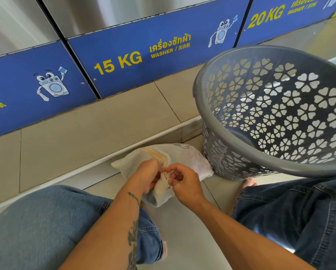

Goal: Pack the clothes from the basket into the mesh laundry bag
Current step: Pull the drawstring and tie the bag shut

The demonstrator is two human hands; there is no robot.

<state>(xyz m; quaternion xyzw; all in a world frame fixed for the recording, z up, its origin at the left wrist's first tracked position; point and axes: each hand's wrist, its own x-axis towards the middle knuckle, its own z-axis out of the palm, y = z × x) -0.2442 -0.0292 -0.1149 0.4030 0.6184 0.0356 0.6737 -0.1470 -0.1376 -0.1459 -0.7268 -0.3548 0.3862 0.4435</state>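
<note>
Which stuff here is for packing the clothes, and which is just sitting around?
For the job: mesh laundry bag, grey basket, left hand, right hand.
Just there: 15 KG washer panel, 20 KG washer panel, tiled step.

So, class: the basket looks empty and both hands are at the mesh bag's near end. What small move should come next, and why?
Probably finish closing the mesh bag: the basket shows no clothes, the bag bulges, and both the left hand and right hand pinch its near end.
</note>
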